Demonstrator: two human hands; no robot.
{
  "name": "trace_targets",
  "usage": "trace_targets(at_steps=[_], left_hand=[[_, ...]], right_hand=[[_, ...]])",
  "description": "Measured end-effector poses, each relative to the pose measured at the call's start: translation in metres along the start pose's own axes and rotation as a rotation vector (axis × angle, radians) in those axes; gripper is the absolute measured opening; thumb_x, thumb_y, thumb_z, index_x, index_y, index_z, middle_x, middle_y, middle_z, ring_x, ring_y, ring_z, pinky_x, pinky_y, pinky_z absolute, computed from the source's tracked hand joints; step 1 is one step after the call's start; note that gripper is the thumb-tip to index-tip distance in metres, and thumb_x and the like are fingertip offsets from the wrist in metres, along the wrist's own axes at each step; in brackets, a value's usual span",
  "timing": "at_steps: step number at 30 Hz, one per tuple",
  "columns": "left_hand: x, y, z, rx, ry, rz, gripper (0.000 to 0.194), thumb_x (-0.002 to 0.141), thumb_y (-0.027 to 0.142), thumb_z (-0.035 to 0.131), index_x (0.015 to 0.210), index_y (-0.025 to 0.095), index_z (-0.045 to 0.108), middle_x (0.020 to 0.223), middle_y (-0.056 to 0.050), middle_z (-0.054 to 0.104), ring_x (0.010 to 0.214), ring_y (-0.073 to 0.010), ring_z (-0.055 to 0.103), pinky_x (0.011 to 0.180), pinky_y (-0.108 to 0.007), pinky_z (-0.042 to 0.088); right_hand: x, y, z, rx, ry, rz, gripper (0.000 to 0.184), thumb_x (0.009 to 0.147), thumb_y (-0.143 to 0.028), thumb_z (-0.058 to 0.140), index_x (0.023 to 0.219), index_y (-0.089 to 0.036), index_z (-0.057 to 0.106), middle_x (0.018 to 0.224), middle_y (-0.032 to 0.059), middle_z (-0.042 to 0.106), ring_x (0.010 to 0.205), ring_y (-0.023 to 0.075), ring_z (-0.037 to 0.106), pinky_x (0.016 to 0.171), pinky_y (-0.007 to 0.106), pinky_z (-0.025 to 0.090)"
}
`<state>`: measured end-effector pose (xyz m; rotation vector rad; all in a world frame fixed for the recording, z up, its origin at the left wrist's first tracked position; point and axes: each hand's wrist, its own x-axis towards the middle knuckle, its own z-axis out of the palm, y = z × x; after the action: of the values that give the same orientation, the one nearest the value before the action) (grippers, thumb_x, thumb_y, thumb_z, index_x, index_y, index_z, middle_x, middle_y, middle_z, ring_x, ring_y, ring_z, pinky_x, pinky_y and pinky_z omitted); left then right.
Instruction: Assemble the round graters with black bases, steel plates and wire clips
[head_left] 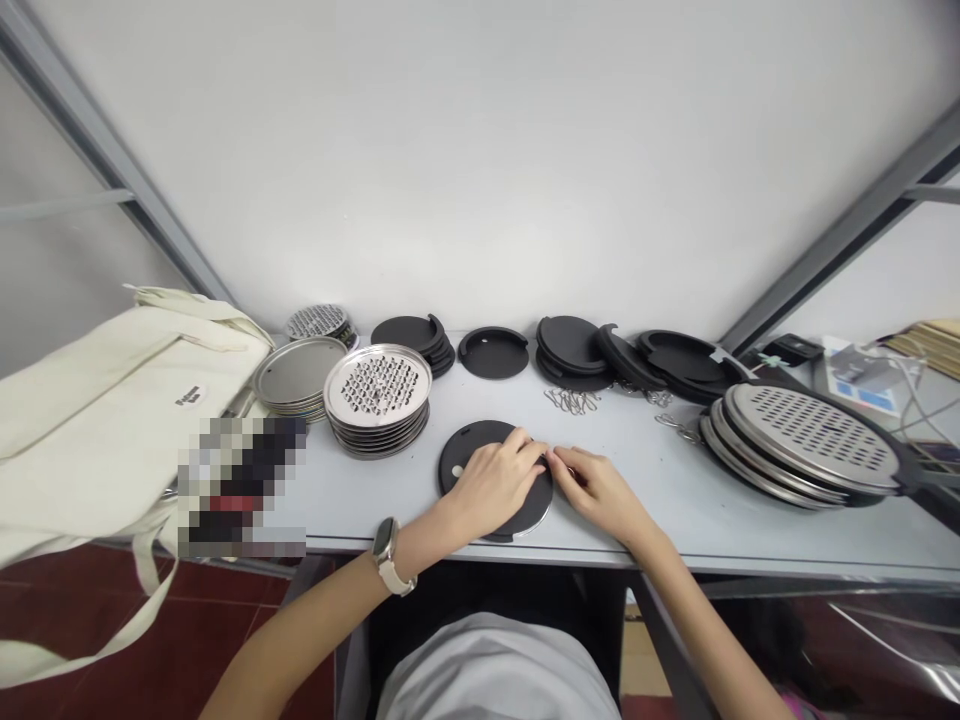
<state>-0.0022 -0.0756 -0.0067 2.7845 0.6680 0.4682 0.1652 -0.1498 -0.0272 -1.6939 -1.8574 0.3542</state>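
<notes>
A black round plate (480, 436) with a white spot lies flat near the table's front edge, a thin metallic rim showing at its lower right. My left hand (499, 475) rests across it, fingers bent and closed at its right edge. Beside that edge, my right hand (596, 490) is closed in a pinch, its fingertips meeting those of the left. A small metallic glint shows by the right fingers, but what they pinch is mostly hidden. Behind the hands lie loose wire clips (571, 401) and another black round plate (493, 353).
Stacked metal grater discs (379, 385) and plain metal discs (300, 370) stand at left, near a cream bag (97, 400). Black plates (574, 343) line the wall. At right is a stack of handled round graters (817, 435). Grey metal posts (847, 230) flank the table.
</notes>
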Motion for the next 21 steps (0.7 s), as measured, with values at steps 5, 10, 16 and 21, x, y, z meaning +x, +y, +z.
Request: trace_targets(at_steps=[5, 10, 16, 21], left_hand=[[0.0000, 0.0016, -0.0042, 0.033, -0.003, 0.033, 0.033, 0.097, 0.026, 0.033, 0.127, 0.020, 0.043, 0.107, -0.006, 0.052, 0.081, -0.0171, 0.060, 0.072, -0.031, 0.051], [0.0002, 0.0014, -0.0028, 0.035, 0.001, 0.030, 0.032, 0.097, 0.026, 0.034, 0.127, 0.021, 0.043, 0.105, -0.006, 0.052, 0.081, -0.0170, 0.060, 0.072, -0.031, 0.051], [-0.0003, -0.0001, 0.0017, 0.028, 0.027, 0.015, 0.030, 0.095, 0.027, 0.038, 0.123, 0.020, 0.047, 0.105, -0.004, 0.053, 0.081, -0.0174, 0.060, 0.072, -0.031, 0.051], [-0.0006, 0.0004, 0.0013, 0.013, 0.021, 0.001, 0.031, 0.095, 0.027, 0.038, 0.125, 0.023, 0.045, 0.104, -0.004, 0.052, 0.080, -0.0165, 0.060, 0.072, -0.030, 0.050]], right_hand=[[0.0001, 0.0015, 0.0009, 0.004, -0.010, 0.013, 0.037, 0.097, -0.032, 0.033, 0.063, -0.020, 0.040, 0.056, -0.0021, 0.044, 0.055, 0.0144, 0.046, 0.057, 0.026, 0.033], [-0.0003, 0.0035, 0.0017, 0.011, -0.016, 0.019, 0.037, 0.097, -0.032, 0.033, 0.063, -0.020, 0.039, 0.056, -0.0021, 0.043, 0.055, 0.0138, 0.045, 0.056, 0.026, 0.032], [0.0000, 0.0040, 0.0021, 0.021, -0.018, 0.015, 0.037, 0.098, -0.033, 0.033, 0.064, -0.020, 0.039, 0.056, -0.0019, 0.044, 0.055, 0.0142, 0.046, 0.057, 0.026, 0.032], [0.0010, 0.0026, 0.0022, 0.035, -0.030, 0.002, 0.033, 0.098, -0.031, 0.033, 0.070, -0.020, 0.045, 0.061, -0.0007, 0.051, 0.060, 0.0155, 0.050, 0.060, 0.026, 0.034]])
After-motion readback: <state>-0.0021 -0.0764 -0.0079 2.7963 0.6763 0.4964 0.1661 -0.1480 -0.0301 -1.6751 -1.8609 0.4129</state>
